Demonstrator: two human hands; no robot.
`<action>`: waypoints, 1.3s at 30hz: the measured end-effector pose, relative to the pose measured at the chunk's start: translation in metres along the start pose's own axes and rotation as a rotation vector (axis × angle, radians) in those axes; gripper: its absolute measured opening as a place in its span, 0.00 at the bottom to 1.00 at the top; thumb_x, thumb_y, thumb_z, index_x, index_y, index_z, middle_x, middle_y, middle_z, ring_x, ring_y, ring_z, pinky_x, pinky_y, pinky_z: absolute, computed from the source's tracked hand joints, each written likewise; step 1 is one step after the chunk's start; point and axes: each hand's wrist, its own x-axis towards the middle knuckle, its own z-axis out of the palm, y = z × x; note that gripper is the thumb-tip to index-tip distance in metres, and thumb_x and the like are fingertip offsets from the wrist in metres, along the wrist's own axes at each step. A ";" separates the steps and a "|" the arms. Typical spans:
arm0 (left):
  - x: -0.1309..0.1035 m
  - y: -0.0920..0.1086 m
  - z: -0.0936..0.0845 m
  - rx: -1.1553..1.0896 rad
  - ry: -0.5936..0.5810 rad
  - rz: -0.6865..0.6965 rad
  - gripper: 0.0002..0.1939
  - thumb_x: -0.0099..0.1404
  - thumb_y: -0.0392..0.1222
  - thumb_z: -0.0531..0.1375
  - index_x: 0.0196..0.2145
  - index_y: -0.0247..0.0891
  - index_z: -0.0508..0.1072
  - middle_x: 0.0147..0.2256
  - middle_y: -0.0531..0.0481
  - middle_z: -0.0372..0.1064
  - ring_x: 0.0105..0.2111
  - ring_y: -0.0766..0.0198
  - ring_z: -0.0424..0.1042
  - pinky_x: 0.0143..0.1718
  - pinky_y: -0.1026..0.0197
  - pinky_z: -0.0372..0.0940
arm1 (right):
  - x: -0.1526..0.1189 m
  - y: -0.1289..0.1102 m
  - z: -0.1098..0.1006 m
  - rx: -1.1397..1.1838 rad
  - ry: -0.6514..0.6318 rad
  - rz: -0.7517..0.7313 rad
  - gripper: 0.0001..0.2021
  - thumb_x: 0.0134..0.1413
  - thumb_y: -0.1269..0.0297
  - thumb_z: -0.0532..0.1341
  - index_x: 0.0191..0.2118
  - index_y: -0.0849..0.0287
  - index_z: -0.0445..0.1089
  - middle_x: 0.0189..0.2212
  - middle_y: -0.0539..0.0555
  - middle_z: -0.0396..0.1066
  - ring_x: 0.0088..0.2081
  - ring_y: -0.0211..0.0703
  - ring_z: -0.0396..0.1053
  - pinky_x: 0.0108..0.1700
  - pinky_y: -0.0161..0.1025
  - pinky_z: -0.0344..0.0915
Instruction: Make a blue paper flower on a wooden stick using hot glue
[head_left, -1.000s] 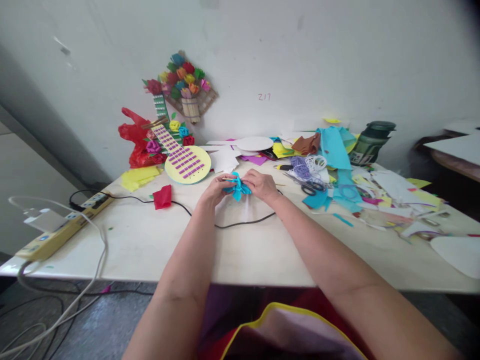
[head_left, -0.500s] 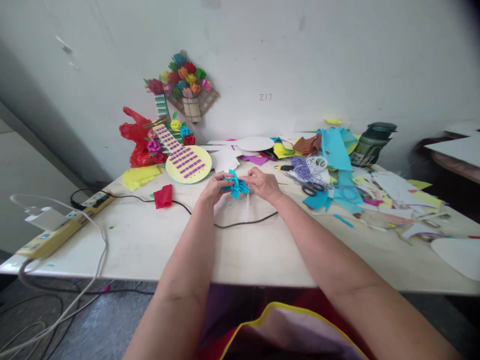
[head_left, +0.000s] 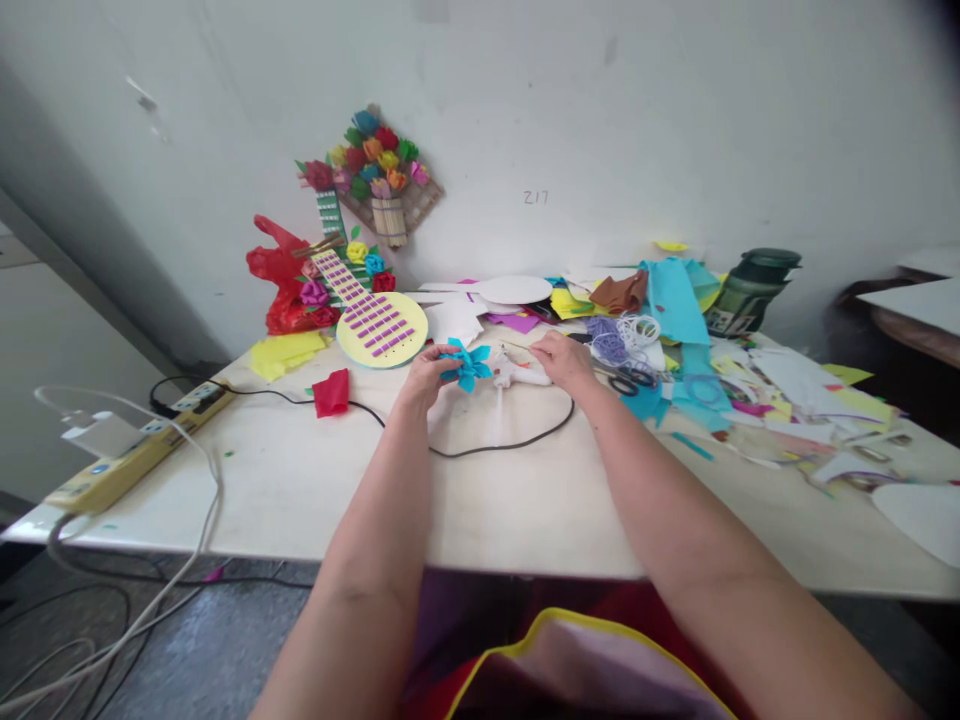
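Left hand (head_left: 429, 378) is pinching a blue flower (head_left: 470, 366); toward three o'clock, right hand (head_left: 562, 360) is pinching a thin, blurry stick (head_left: 517, 345).

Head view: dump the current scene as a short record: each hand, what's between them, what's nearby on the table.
Left hand: holds blue flower by one side
Right hand: pinches thin stick, apart from the flower
Between hands: white tool, partly hidden
In front: black cord, curved on table
Left side: red paper, yellow paper, power strip
Right side: scissors, yarn, tilted bottle
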 end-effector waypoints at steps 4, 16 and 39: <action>0.000 0.000 0.002 -0.013 0.042 0.021 0.16 0.36 0.36 0.69 0.27 0.36 0.72 0.24 0.53 0.70 0.24 0.66 0.69 0.29 0.61 0.64 | 0.000 0.012 -0.002 -0.108 -0.052 0.210 0.16 0.60 0.62 0.52 0.39 0.56 0.78 0.42 0.57 0.75 0.40 0.44 0.69 0.33 0.37 0.55; 0.005 0.013 -0.005 -0.218 0.388 0.058 0.14 0.41 0.32 0.65 0.30 0.37 0.71 0.26 0.53 0.69 0.28 0.63 0.71 0.33 0.57 0.67 | -0.001 0.015 -0.002 -0.159 -0.120 0.264 0.17 0.58 0.66 0.53 0.47 0.57 0.76 0.48 0.61 0.74 0.46 0.51 0.70 0.43 0.42 0.61; -0.052 0.091 -0.148 -0.144 1.044 0.349 0.14 0.42 0.36 0.61 0.31 0.40 0.67 0.26 0.56 0.67 0.29 0.65 0.71 0.28 0.65 0.61 | 0.045 -0.271 0.068 0.098 -0.510 -0.545 0.21 0.62 0.62 0.51 0.59 0.51 0.65 0.47 0.58 0.75 0.47 0.52 0.72 0.40 0.41 0.64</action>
